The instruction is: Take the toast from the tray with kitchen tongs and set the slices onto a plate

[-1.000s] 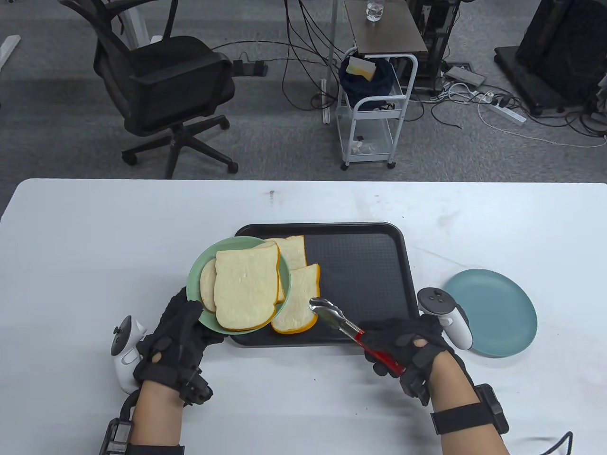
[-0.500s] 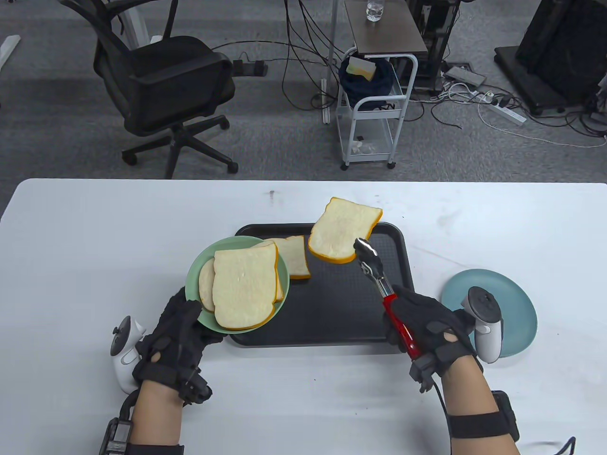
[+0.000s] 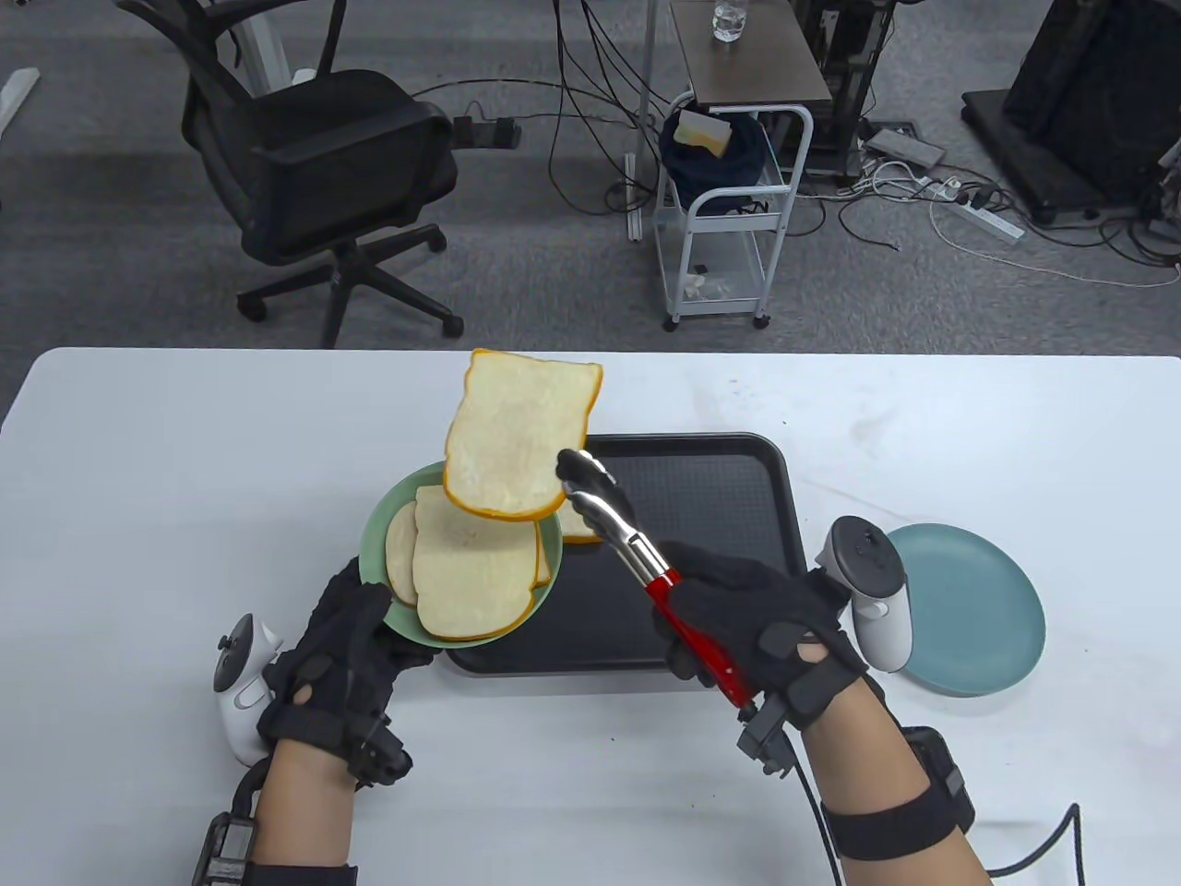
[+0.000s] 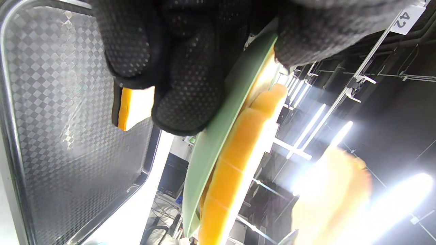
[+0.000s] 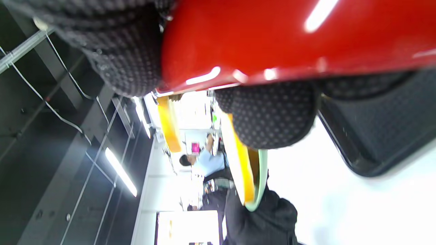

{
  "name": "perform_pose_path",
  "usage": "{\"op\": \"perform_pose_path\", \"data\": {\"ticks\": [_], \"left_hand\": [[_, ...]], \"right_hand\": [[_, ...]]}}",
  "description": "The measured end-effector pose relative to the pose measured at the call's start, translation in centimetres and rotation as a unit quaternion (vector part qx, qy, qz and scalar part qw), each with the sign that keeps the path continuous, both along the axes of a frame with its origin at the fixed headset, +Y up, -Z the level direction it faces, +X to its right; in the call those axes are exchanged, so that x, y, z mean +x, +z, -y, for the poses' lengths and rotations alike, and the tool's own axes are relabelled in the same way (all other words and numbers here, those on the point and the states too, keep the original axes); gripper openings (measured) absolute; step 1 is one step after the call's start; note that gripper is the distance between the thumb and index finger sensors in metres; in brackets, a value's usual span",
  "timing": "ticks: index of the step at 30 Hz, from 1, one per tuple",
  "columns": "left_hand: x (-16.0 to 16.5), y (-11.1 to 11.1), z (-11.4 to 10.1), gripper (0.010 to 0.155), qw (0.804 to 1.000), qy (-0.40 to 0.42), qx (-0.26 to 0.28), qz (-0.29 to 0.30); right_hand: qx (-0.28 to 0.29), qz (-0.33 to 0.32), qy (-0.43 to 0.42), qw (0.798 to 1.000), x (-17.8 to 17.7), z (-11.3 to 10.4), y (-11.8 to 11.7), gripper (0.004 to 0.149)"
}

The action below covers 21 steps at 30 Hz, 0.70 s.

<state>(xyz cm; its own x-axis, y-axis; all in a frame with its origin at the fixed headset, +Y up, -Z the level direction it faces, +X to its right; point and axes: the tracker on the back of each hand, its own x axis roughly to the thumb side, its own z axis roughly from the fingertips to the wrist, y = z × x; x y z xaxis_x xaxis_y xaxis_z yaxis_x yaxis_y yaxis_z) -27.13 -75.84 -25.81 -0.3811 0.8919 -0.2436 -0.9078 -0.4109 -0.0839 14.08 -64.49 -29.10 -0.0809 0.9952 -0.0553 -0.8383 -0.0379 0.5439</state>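
Note:
My right hand [image 3: 752, 637] grips the red-handled metal tongs [image 3: 646, 568], whose tips pinch a toast slice [image 3: 517, 432] held in the air over the far edge of the green plate [image 3: 375, 531]. My left hand [image 3: 341, 660] holds that plate by its near rim, raised over the left end of the black tray [image 3: 710, 517]. Several slices [image 3: 471, 568] lie stacked on the plate. One more slice [image 3: 579, 528] peeks out on the tray behind the tongs. The left wrist view shows my fingers [image 4: 184, 78] under the green plate [image 4: 218, 129], and the right wrist view the red handle [image 5: 289, 41].
A blue plate [image 3: 973, 604] lies on the white table [image 3: 138, 480] right of the tray. Beyond the table's far edge stand an office chair [image 3: 314, 175] and a small white cart [image 3: 733, 185], with cables on the floor.
The tongs took a slice off the tray, lifted it to the right, then swung it left over the green plate. The left hand and plate barely moved.

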Motion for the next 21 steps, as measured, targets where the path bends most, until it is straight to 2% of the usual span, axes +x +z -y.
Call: {"op": "perform_pose_path", "data": {"ticks": [8, 16, 21], "left_hand": [[0.0, -0.1, 0.0, 0.064, 1.0, -0.005, -0.002, 0.0], [0.0, -0.1, 0.0, 0.063, 1.0, -0.004, -0.004, -0.001], [0.0, -0.2, 0.0, 0.063, 1.0, -0.009, -0.006, 0.0]], "right_hand": [[-0.031, -0.048, 0.063, 0.996, -3.2, 1.1, 0.4, 0.063], [-0.051, -0.069, 0.119, 0.989, -2.7, 1.1, 0.1, 0.064], [-0.055, -0.093, 0.123, 0.987, -1.1, 0.6, 0.1, 0.075]]}}
